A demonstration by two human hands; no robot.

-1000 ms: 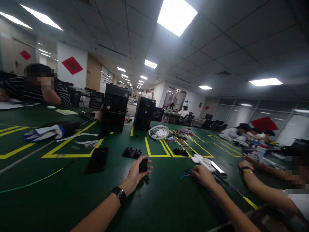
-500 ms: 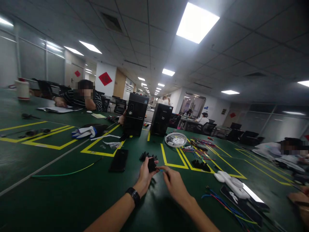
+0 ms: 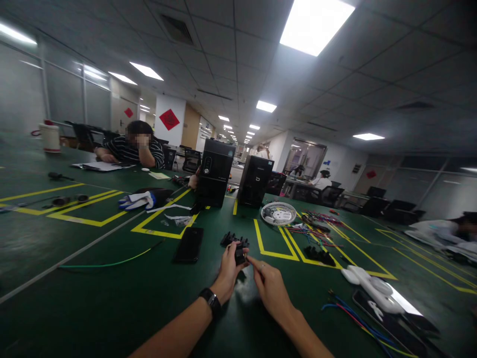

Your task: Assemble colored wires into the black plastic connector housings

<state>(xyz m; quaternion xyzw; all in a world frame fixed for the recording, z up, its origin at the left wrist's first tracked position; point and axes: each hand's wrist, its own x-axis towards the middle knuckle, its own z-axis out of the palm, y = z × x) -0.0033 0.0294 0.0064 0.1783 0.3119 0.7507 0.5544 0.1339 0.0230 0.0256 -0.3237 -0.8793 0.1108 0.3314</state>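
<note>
My left hand (image 3: pixel 226 277), with a dark watch on the wrist, is closed around a small black block-shaped part (image 3: pixel 240 255). From the right, the bent fingers of my right hand (image 3: pixel 271 287) come up to that part, fingertips close together at its side. Whatever they pinch is too small or hidden to make out. Just beyond my left fingers lies a dark toothed plastic piece (image 3: pixel 234 239) on the green table (image 3: pixel 130 308). A black phone (image 3: pixel 189 244) rests to the left of it.
Two black computer-tower-like boxes (image 3: pixel 214 174) stand ahead. A white round basket (image 3: pixel 278 214) and tangled coloured wires (image 3: pixel 320 223) lie right of them. Loose wires (image 3: pixel 357 318) and white devices (image 3: pixel 372 288) sit nearer right. A glove (image 3: pixel 139 200) lies left; a person (image 3: pixel 130 149) sits beyond.
The view has shifted slightly, so things sit a little farther right. A bit of blue between my hands no longer shows. My left hand still holds the black part.
</note>
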